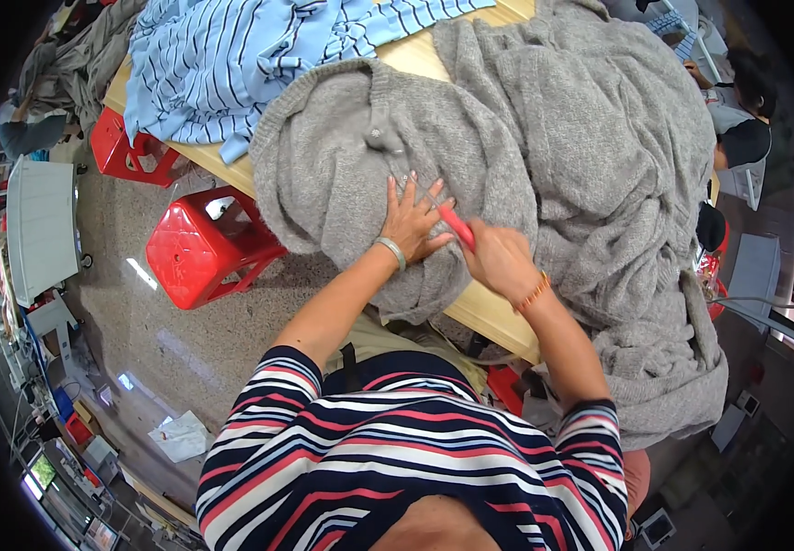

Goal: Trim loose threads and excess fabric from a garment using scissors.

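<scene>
- The left hand [411,223] lay flat, fingers spread, pressing on the large grey fuzzy knitted cardigan [544,138] heaped over the pale wooden table [493,312].
- The right hand [500,260] had its fingers curled and pinched around a slim red pen-shaped tool [457,227], whose tip sat just beside the left fingertips, touching the knit.
- A round grey button [374,140] lay well beyond the left fingertips.
- The cardigan looked soft, limp, stretchy and fairly heavy; it would likely sag, so gathering thick folds near the spread fingers seemed the best hold.
- A blue-and-white striped cloth [232,55] lay farther off, past the left fingers; red plastic stools [200,253] stood below.
</scene>
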Demonstrator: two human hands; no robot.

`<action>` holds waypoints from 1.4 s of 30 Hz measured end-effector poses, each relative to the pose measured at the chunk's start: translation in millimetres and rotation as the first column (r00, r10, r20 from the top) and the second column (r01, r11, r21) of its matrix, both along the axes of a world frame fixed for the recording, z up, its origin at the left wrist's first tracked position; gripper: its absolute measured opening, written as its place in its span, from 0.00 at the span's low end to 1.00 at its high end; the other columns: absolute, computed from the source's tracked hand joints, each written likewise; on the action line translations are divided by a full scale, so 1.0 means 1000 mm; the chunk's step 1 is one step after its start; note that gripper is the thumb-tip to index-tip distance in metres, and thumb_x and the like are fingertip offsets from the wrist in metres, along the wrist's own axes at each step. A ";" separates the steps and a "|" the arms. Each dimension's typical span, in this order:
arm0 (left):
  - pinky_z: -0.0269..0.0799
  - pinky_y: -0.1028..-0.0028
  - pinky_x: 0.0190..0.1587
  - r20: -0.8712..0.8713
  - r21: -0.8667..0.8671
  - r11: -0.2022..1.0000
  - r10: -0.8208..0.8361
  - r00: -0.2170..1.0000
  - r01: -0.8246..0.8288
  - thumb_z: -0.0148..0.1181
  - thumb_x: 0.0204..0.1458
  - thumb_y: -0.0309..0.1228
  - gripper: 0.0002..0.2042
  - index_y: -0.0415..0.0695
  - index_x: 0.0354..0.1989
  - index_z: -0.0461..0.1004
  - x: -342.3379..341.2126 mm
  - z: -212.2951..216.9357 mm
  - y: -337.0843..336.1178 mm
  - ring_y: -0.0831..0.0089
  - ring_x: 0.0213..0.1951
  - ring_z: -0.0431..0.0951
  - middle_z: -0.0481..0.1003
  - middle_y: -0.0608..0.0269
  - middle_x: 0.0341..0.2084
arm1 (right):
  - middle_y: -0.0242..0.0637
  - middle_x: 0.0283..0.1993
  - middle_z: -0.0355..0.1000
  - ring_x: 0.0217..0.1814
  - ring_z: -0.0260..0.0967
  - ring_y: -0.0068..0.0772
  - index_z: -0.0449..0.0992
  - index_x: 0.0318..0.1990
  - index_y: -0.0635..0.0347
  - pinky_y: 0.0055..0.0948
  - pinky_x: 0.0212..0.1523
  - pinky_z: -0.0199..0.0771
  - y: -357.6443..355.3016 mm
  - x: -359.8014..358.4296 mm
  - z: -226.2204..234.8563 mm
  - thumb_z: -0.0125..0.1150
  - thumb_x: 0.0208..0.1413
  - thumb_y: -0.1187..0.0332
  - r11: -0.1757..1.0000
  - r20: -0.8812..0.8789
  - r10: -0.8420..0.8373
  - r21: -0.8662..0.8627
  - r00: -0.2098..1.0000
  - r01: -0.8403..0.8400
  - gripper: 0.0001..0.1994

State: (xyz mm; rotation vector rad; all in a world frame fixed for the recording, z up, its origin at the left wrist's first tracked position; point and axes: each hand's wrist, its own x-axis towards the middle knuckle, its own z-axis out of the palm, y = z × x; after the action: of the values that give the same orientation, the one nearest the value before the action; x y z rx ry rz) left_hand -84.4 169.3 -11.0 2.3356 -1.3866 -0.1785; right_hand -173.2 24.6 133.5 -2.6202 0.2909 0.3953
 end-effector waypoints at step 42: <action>0.69 0.60 0.44 -0.316 0.130 0.975 -0.133 0.939 0.182 0.64 0.47 0.39 0.22 0.40 0.48 0.70 -0.024 0.114 0.000 0.48 0.43 0.72 0.72 0.43 0.40 | 0.50 0.30 0.73 0.35 0.72 0.54 0.69 0.41 0.58 0.49 0.37 0.70 -0.010 -0.159 -0.020 0.53 0.52 0.67 0.793 0.163 -0.610 0.125 0.776 0.597 0.10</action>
State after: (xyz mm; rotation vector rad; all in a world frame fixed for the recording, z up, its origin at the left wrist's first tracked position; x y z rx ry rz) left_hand -108.7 169.5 103.0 2.1972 -1.4430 -0.6917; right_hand -331.8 14.4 114.0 -2.3030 0.9982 -0.0788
